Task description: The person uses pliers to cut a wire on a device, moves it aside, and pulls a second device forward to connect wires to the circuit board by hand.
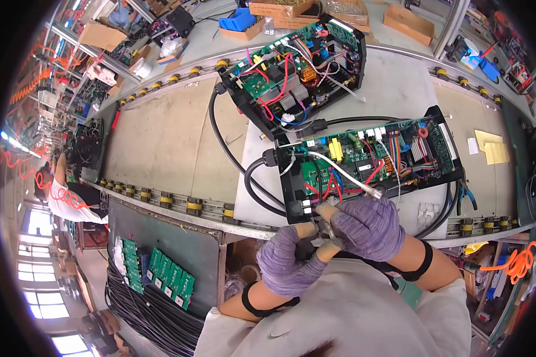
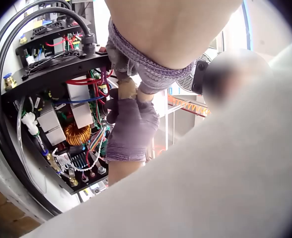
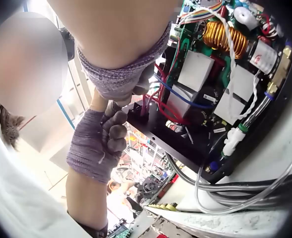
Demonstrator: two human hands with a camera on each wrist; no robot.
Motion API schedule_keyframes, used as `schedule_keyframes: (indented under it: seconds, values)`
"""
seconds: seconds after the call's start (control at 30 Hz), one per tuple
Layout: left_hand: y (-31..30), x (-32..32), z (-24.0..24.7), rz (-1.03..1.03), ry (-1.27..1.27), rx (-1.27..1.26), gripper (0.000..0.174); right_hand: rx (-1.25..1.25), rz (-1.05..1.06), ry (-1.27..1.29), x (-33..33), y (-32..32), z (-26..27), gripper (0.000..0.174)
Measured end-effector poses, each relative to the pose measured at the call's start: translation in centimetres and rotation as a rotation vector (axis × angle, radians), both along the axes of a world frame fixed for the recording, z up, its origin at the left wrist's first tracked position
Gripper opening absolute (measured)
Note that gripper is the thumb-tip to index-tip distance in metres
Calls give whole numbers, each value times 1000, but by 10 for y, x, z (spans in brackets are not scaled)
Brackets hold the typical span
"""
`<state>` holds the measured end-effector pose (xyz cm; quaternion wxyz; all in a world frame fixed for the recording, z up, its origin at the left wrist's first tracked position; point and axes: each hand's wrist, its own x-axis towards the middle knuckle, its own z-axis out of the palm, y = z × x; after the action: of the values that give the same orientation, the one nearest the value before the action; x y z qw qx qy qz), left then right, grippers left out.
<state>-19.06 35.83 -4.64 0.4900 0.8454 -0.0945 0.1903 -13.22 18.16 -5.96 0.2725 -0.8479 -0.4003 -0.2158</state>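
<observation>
Both hands wear purple-grey gloves and meet at the front edge of the nearer open black chassis point(image 1: 372, 157), by its left corner. The left hand point(image 1: 289, 262) has its fingers curled and its thumb towards the other hand. From the right, the right hand point(image 1: 369, 229) bends its fingers and pinches at the same spot. A small part point(image 1: 326, 229) is between their fingertips, mostly hidden; what it is I cannot tell. Red wires point(image 3: 168, 111) and a blue wire run inside the chassis near the right hand point(image 3: 118, 79) in the right wrist view.
A second open chassis point(image 1: 298, 71) stands behind. Black cables point(image 1: 220, 131) loop at the left, and pliers point(image 1: 467, 193) lie at the right. Roller rails point(image 1: 167, 198) edge the bench. Green boards point(image 1: 170, 276) and a black cable bundle point(image 1: 143, 315) lie lower left. Another person point(image 1: 65, 193) is far left.
</observation>
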Motion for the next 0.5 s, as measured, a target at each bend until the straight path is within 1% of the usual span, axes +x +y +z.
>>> schedule_keyframes:
  seconds: [0.1, 0.2, 0.3, 0.33, 0.43, 0.5]
  values:
    - [-3, 1, 3, 40, -127, 116, 34, -49, 30, -30, 6, -1, 2, 46]
    - [1, -4, 2, 93, -51, 103, 25, -62, 35, 23, 9, 2, 9, 38]
    - [4, -11, 2, 111, 353, -265, 22, -23, 45, 54, 13, 2, 4, 30]
    - [1, -10, 6, 86, 400, -389, 22, 2, 49, 60, 15, 2, 2, 28]
    - [-1, -8, 2, 157, 478, -364, 23, -25, 52, -36, 19, 2, 6, 24]
    - [5, -8, -13, 167, 257, -157, 28, -7, 58, -12, 20, 1, 5, 24]
